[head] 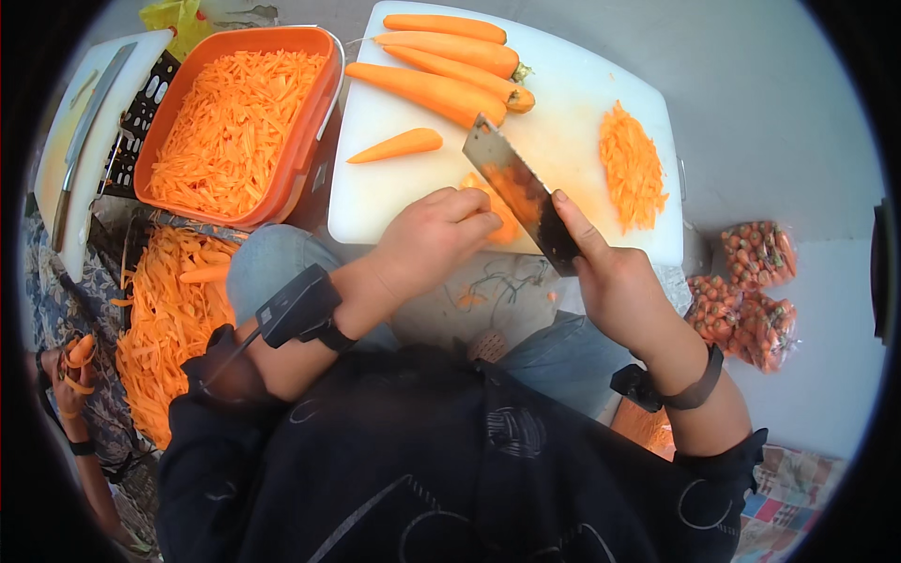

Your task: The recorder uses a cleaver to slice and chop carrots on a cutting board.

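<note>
A cleaver (521,190) is gripped by its handle end in my right hand (616,281), with the index finger laid along the blade. Orange bits cling to its dark face. Curled fingers of my left hand (447,236) press on cut carrot slices (501,214) beside the blade. Both hands work at the near edge of a white cutting board (563,148). A short pointed carrot piece (398,145) lies behind my left hand. Several whole peeled carrots (440,88) rest along the board's far left. Shredded carrot (631,169) forms a pile at the right.
Left of the board stands an orange tub (310,148) full of carrot shreds. Below it is a heap of carrot peelings (169,317). Another board (98,134) carries a long knife (95,112). Another person's hand (74,376) holds a carrot. Bagged carrots (757,295) sit at right.
</note>
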Demonstrator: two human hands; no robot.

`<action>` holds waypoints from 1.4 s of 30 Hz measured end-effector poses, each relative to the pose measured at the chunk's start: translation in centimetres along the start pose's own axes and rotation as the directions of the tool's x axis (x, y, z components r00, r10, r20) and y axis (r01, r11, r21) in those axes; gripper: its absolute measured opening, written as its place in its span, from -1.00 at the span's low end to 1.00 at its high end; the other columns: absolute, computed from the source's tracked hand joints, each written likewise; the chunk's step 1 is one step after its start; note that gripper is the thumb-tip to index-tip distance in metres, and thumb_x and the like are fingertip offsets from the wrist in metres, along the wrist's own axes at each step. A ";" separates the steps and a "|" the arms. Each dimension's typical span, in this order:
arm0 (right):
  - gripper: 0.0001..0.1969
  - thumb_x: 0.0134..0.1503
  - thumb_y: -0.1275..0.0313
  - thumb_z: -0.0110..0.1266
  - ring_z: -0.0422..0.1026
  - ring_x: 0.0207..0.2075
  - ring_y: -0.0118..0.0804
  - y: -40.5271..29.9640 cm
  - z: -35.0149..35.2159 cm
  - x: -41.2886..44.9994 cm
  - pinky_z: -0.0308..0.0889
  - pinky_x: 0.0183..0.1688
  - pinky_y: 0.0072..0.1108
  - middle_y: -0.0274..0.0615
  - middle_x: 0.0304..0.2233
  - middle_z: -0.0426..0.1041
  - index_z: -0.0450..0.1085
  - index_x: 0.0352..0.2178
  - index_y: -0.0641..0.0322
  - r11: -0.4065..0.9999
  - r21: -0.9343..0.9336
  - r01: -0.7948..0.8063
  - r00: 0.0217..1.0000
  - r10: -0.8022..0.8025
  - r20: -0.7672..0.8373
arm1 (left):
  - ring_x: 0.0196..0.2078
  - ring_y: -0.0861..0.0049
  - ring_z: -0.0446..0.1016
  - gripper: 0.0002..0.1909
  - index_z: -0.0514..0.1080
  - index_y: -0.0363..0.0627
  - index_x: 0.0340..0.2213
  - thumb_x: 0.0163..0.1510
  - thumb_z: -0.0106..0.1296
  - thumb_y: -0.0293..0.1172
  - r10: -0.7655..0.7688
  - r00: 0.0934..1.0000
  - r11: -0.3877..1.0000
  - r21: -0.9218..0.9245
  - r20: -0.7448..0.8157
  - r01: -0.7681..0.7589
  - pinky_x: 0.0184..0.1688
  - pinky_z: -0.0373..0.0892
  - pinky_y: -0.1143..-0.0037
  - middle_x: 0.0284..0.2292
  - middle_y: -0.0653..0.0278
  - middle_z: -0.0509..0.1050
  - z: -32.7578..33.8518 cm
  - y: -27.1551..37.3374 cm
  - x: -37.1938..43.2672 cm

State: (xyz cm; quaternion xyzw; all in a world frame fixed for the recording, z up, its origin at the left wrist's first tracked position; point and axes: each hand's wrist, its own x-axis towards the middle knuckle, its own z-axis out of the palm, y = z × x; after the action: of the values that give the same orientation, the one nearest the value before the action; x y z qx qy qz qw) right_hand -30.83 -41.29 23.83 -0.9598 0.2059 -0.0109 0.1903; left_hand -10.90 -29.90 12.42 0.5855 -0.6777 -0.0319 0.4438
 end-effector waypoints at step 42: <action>-0.28 0.03 0.67 -0.04 0.51 -0.39 0.15 0.2 1.9 -0.3 0.45 -0.26 -0.26 0.13 -0.36 0.51 0.06 0.26 0.08 0.998 0.004 0.058 0.958 -0.055 -0.281 | -0.24 0.28 0.48 -0.72 0.48 -0.15 -0.33 -0.18 0.23 -0.50 0.028 1.000 0.999 0.028 0.003 -0.029 -0.18 0.43 0.40 -0.26 0.22 0.47 0.1 -0.2 0.2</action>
State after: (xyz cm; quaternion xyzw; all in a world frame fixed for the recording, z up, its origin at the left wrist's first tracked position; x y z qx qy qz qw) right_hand -30.99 -40.62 21.97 -0.9529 0.2033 -0.1535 0.1648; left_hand -10.79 -30.15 12.31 0.5818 -0.6868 -0.0168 0.4352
